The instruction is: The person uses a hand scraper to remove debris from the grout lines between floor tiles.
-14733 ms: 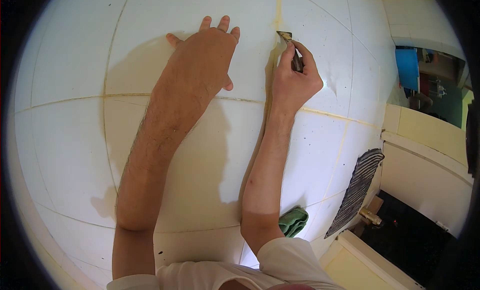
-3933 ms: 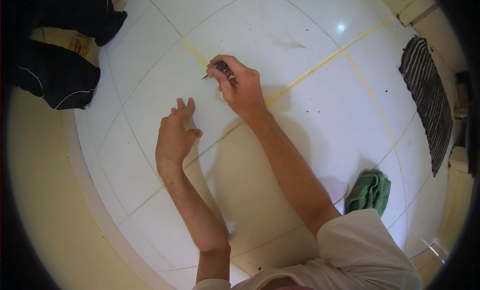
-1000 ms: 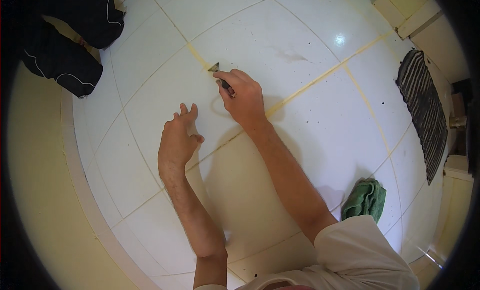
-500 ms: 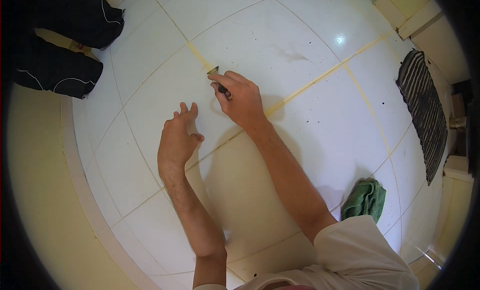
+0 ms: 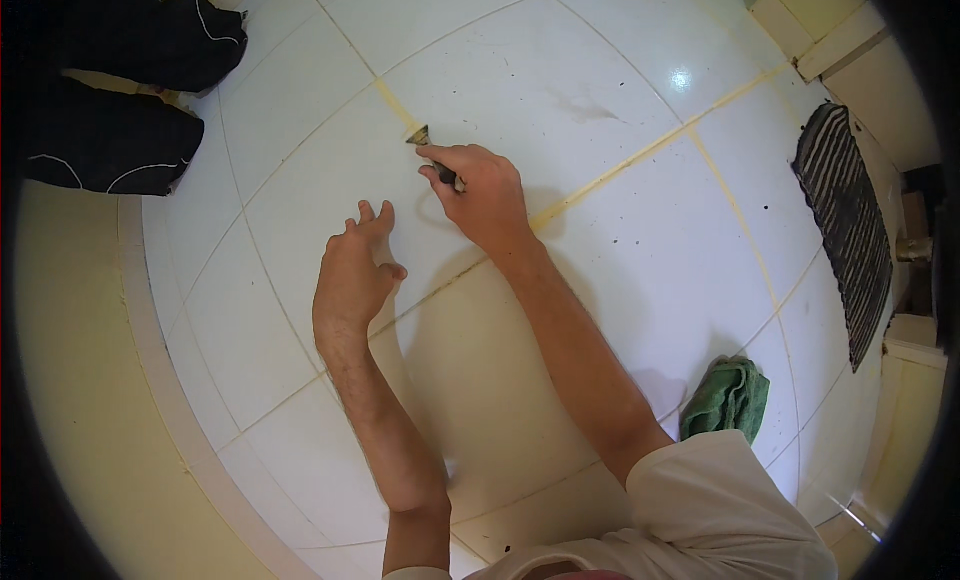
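Note:
My right hand (image 5: 478, 192) is closed around the dark handle of a small scraper (image 5: 419, 136) with a flat metal blade. The blade is at the near end of a yellowish strip (image 5: 395, 102) along a joint between white floor tiles (image 5: 480, 90). To the left and nearer me, my left hand (image 5: 356, 270) is over the tiles with its fingers apart and nothing in it. Whether its fingertips touch the floor I cannot tell. Part of the scraper's handle is hidden by the right fingers.
A folded green cloth (image 5: 727, 400) lies on the floor by my right elbow. At the right is a black-and-grey striped mat (image 5: 846, 235). Dark trousers with white piping (image 5: 110, 135) show at the far left, beside a yellow wall (image 5: 80, 310). Wider yellow lines (image 5: 640, 158) mark other joints.
The scraper's blade has turned and shifted slightly left and away from me at the yellow strip. My left hand has hardly moved.

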Demonstrator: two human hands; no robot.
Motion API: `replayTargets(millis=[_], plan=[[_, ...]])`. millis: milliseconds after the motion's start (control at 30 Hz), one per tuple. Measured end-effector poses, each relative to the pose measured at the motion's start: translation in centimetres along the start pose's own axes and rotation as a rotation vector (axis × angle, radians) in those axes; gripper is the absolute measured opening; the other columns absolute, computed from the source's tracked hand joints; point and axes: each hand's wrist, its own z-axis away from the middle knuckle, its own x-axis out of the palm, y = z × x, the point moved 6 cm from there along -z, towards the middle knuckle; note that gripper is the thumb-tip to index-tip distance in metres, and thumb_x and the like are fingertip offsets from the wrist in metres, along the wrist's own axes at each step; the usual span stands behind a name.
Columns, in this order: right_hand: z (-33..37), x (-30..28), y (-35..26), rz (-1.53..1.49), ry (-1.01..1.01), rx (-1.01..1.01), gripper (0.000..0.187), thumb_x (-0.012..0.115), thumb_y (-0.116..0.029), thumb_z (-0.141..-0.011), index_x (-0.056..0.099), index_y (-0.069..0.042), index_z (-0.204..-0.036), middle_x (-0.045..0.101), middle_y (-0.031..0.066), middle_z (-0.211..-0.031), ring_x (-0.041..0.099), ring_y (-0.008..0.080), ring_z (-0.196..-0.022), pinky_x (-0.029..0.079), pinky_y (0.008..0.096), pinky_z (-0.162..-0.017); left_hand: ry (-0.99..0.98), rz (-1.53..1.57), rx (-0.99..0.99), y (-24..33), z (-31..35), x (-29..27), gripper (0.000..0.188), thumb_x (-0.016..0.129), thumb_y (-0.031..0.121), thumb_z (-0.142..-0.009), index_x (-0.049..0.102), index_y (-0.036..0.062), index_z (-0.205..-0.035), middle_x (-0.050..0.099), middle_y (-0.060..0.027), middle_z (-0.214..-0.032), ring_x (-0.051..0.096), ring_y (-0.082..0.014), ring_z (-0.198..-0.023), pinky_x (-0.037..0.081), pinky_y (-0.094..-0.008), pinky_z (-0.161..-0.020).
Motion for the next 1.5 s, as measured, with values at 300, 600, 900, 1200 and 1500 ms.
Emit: replayTargets(millis=[300, 600, 900, 1200, 1500], plan=[[0.18, 0.35, 0.06, 0.03, -0.029, 0.014, 0.023, 0.08, -0.01, -0.084, 0.078, -0.013, -0.107, 0.069, 0.0079, -0.073, 0.061, 0.0211, -0.059, 0.052, 0.0342, -0.059, 0.017, -0.003, 0.016, -0.07, 0.12, -0.1, 0.088, 0.085, -0.001, -0.064, 0.056, 0.0146, -0.145, 0.046, -0.0215, -0.151, 0.042, -0.0399, -0.142, 0.044, -0.0435, -0.114], [0.25, 0.06, -0.18, 0.009, -0.002, 0.016, 0.022, 0.08, -0.012, -0.084, 0.078, -0.012, -0.106, 0.064, 0.0069, -0.068, 0.059, 0.0212, -0.056, 0.051, 0.0333, -0.059, 0.015, 0.009, 0.004, -0.08, 0.08, 0.01, 0.089, 0.085, -0.002, -0.063, 0.056, 0.0156, -0.145, 0.046, -0.0206, -0.152, 0.044, -0.0395, -0.142, 0.045, -0.0433, -0.113], [0.16, -0.12, -0.1, 0.032, 0.034, 0.02, 0.028, 0.083, -0.016, -0.082, 0.078, -0.014, -0.11, 0.061, 0.0061, -0.067, 0.055, 0.0195, -0.055, 0.048, 0.0334, -0.055, 0.002, 0.02, 0.001, -0.03, 0.05, -0.04, 0.09, 0.086, -0.002, -0.063, 0.056, 0.0155, -0.145, 0.047, -0.0192, -0.152, 0.045, -0.0392, -0.141, 0.046, -0.0426, -0.113], [0.18, -0.17, -0.01, 0.072, 0.026, 0.003, 0.031, 0.083, -0.018, -0.084, 0.077, -0.015, -0.114, 0.061, 0.0065, -0.066, 0.053, 0.0193, -0.054, 0.046, 0.0335, -0.052, 0.005, -0.012, -0.002, 0.25, 0.09, -0.08, 0.089, 0.086, -0.001, -0.063, 0.056, 0.0155, -0.146, 0.046, -0.0185, -0.153, 0.045, -0.0383, -0.141, 0.045, -0.0429, -0.114], [-0.07, -0.51, -0.66, 0.035, 0.009, 0.008, 0.028, 0.08, -0.017, -0.084, 0.076, -0.011, -0.111, 0.067, 0.0085, -0.068, 0.064, 0.0238, -0.061, 0.052, 0.0361, -0.058, 0.019, -0.016, 0.014, 0.21, 0.06, -0.05, 0.089, 0.085, -0.002, -0.063, 0.055, 0.0152, -0.146, 0.047, -0.0192, -0.151, 0.046, -0.0393, -0.14, 0.046, -0.0423, -0.112]])
